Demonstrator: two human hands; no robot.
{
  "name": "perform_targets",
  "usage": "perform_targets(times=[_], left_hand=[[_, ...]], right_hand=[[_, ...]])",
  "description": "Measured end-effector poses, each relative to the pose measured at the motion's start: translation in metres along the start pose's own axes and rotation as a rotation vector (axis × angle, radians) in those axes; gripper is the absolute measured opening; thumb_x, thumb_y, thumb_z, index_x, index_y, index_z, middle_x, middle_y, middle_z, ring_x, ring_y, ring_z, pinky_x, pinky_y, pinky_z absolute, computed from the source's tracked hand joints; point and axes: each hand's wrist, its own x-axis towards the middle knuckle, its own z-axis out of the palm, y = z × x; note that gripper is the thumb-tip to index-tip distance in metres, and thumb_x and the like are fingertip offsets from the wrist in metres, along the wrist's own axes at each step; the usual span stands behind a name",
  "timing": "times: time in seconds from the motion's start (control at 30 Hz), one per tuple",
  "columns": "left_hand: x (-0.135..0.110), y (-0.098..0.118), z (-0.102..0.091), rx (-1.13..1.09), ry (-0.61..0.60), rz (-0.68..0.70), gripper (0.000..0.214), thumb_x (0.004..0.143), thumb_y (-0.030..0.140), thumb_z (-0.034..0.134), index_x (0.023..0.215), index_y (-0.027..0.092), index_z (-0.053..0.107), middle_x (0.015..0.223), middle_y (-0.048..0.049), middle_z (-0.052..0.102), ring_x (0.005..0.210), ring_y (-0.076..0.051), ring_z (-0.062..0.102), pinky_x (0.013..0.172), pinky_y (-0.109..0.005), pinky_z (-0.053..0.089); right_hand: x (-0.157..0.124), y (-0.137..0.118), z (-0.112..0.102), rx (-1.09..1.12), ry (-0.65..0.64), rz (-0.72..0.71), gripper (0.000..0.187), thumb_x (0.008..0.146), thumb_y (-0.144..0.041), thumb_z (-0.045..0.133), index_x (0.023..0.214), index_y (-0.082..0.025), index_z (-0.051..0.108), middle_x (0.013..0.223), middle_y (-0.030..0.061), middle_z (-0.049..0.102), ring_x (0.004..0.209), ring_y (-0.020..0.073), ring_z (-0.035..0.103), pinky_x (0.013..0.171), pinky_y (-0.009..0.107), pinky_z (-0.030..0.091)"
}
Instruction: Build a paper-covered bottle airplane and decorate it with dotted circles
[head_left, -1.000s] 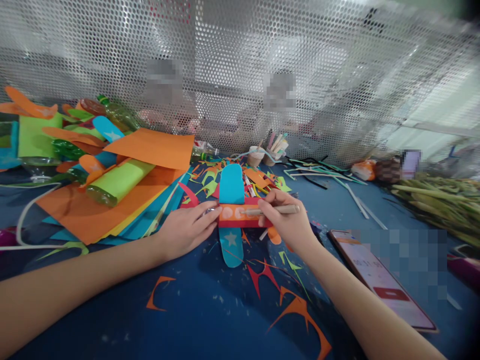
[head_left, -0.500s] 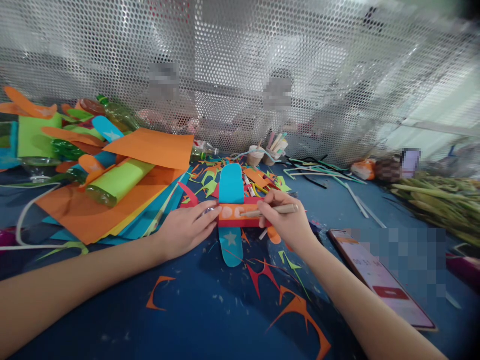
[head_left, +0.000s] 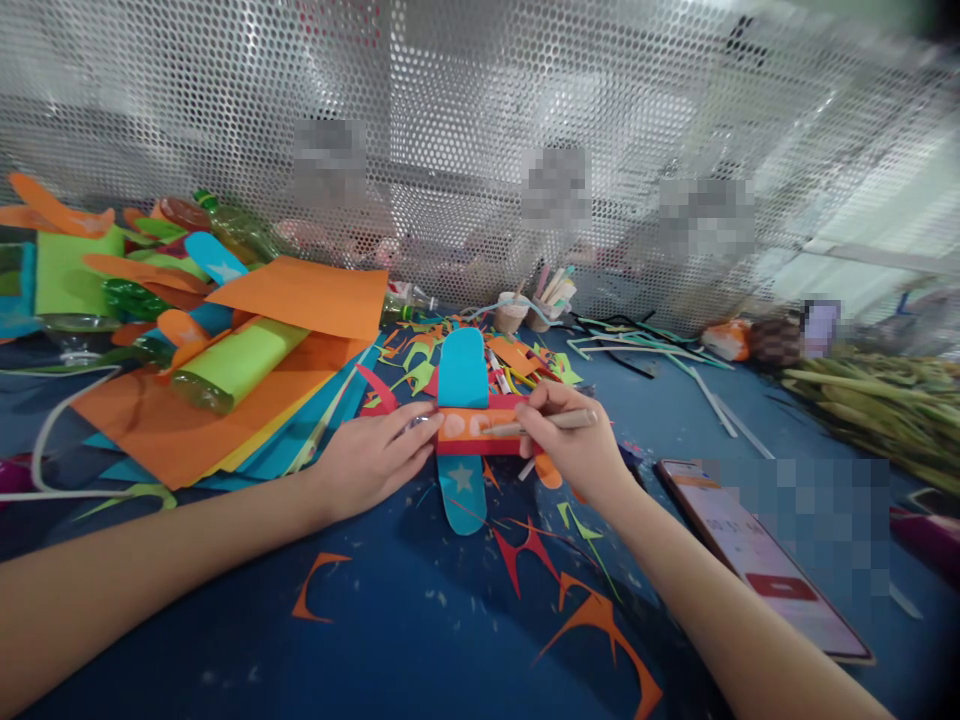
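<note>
Left hand [head_left: 379,455] lies low on the bench [head_left: 225,640], back up, forearm in from lower left; fingers closed on the left end of the toy plane [head_left: 465,443]. Right hand [head_left: 566,428] sits at the plane's right end, forearm in from lower right, thumb and fingers pinching a pen [head_left: 579,420] held nearly flat, tip pointing left. Tip is at the second pale circle on the orange strip along the red body; can't tell if it touches. Plane is mid-bench between both hands, one blue wing toward the far side, the other, with a star, toward the near side. Left: wrapped bottle [head_left: 244,365] under a loose orange sheet [head_left: 307,300], both on a paper stack [head_left: 142,430], which reaches close to the left forearm. Behind the plane: small scraps [head_left: 420,360], then two cups [head_left: 511,314], one full of sticks, near a mesh screen [head_left: 450,100]. Phone [head_left: 742,535] lies right beside the right forearm; dry leaves [head_left: 892,400] farther right. Near side: red scrap [head_left: 529,545], orange scrap [head_left: 600,608] between the forearms.
</note>
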Motion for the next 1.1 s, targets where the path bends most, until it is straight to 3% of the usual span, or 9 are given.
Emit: perform_targets(times=[1.1], left_hand=[[0.0013, 0.0009, -0.0009, -0.020, -0.031, -0.023, 0.031, 0.093, 0.027, 0.046, 0.121, 0.018, 0.053, 0.120, -0.0082, 0.060, 0.087, -0.017, 0.066, 0.067, -0.028, 0.055]], right_hand=[[-0.0003, -0.0038, -0.0001, -0.047, 0.031, -0.004, 0.014, 0.073, -0.020, 0.055, 0.062, -0.022, 0.046, 0.039, -0.0069, 0.055, 0.036, 0.0100, 0.051, 0.045, 0.022, 0.039]])
